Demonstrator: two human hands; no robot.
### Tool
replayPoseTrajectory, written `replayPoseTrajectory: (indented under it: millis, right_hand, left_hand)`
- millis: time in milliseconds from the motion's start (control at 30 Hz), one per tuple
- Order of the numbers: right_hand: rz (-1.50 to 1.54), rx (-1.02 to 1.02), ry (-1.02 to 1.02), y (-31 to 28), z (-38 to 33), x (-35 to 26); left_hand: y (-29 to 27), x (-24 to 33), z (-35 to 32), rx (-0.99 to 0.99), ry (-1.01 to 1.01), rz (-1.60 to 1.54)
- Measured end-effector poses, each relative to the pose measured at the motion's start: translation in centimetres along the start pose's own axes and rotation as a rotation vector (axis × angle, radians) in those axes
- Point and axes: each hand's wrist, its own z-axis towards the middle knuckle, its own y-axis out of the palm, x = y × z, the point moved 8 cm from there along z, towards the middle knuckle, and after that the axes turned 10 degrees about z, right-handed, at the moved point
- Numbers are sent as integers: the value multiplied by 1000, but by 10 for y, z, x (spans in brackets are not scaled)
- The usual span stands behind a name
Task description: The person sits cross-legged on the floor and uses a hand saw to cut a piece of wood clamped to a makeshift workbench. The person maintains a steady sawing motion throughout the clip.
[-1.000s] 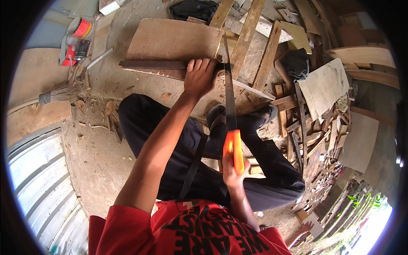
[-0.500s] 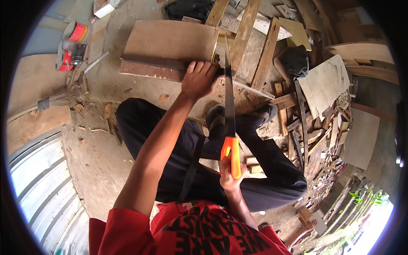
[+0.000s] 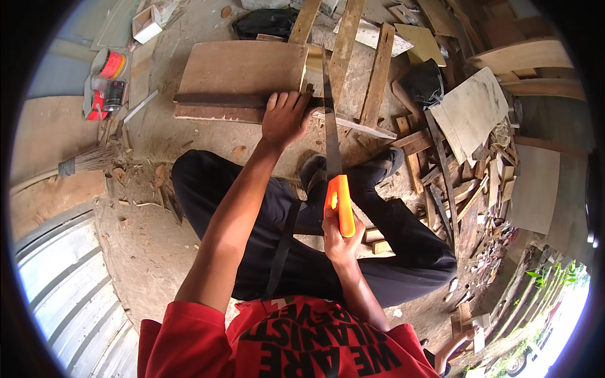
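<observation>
My right hand (image 3: 342, 237) is closed around the orange handle of a handsaw (image 3: 333, 148). The saw's long blade points away from me and crosses a dark wooden strip (image 3: 220, 101) near its right end. Just left of the blade, my left hand (image 3: 285, 118) grips that strip, its fingers curled over the top. The strip lies along the near edge of a brown wooden board (image 3: 246, 65). Whether the teeth have cut into the wood is too small to tell.
Planks (image 3: 377, 75) lie beyond the blade. A scrap wood pile (image 3: 463, 183) fills the right side, with a pale panel (image 3: 469, 113) on it. Cans (image 3: 113, 64) and a broom (image 3: 88, 162) are at left. Another person's arm (image 3: 450, 348) shows at lower right.
My right hand has pushed the saw forward, away from me, along the strip. My left hand keeps its hold on the wood. The whole view has shifted slightly.
</observation>
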Motion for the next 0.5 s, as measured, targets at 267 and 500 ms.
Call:
replayPoseTrajectory:
  millis: [267,500]
  right_hand:
    - [-127,-80,-52,-3,-25,5]
    - [-188,-42,-39,-10,-41,-5]
  left_hand:
    - [-2,1,-3,27,10,3]
    - [3,0,-3,-31,-7,-3]
